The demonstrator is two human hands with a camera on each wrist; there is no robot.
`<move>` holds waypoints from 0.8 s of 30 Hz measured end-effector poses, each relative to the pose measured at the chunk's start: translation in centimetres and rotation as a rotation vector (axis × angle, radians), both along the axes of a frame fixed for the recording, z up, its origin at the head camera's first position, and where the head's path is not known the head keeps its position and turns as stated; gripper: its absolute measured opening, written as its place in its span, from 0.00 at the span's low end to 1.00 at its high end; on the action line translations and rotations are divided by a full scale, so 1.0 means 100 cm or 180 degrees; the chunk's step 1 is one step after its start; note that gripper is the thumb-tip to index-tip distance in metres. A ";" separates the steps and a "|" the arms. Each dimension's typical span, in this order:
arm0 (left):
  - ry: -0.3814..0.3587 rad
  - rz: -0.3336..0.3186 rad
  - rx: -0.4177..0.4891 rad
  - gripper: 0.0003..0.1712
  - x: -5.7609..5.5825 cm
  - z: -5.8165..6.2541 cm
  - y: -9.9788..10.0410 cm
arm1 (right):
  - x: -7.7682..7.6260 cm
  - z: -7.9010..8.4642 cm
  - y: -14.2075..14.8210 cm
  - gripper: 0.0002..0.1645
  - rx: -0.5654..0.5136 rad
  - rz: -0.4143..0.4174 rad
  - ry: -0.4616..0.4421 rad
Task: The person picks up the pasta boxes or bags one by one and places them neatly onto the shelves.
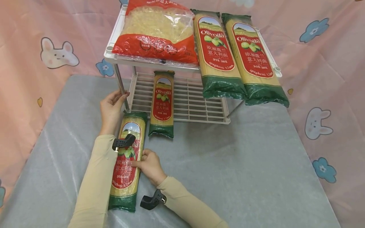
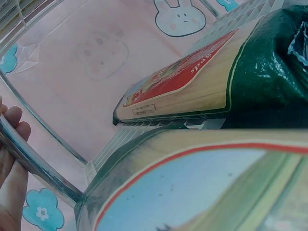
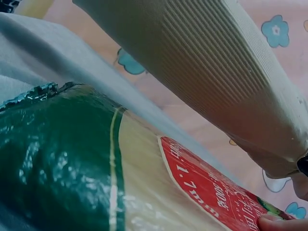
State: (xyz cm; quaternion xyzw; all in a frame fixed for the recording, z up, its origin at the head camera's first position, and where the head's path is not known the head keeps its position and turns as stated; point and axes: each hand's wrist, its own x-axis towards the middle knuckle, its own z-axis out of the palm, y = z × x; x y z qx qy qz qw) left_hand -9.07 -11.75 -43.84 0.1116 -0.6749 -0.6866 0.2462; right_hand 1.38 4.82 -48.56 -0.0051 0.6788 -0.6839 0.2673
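Observation:
My left hand (image 1: 110, 110) holds the front left metal post (image 1: 121, 85) of a two-tier white rack. In the left wrist view its fingers (image 2: 13, 126) wrap round that post. My right hand (image 1: 152, 166) grips the right edge of a spaghetti packet (image 1: 123, 182), thumb on the red label and fingers at the side. This packet reaches up to the foot of the post, its top end near the lower shelf's front left corner. A second spaghetti packet (image 1: 162, 103) lies on the lower shelf (image 1: 196, 95), its green end jutting past the front edge.
The upper shelf (image 1: 112, 38) bears a red bag of pasta (image 1: 159, 28) and two spaghetti packets (image 1: 218, 53) (image 1: 256, 60), whose green ends overhang the front. A grey cloth (image 1: 256, 164) covers the table. Pink patterned curtains (image 1: 22, 95) hang behind and at both sides.

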 end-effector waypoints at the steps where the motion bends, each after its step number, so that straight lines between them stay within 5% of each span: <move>1: -0.0009 -0.0010 0.0015 0.15 0.000 0.000 0.000 | 0.000 0.000 0.000 0.16 -0.0021 -0.0005 0.0002; 16: -0.0023 -0.0013 -0.0052 0.14 0.000 -0.001 -0.001 | 0.007 -0.002 0.005 0.18 -0.0419 -0.0137 0.0042; 24: -0.0040 0.0001 -0.0084 0.15 0.001 0.000 0.000 | 0.008 0.000 0.011 0.20 -0.0505 0.0012 0.0090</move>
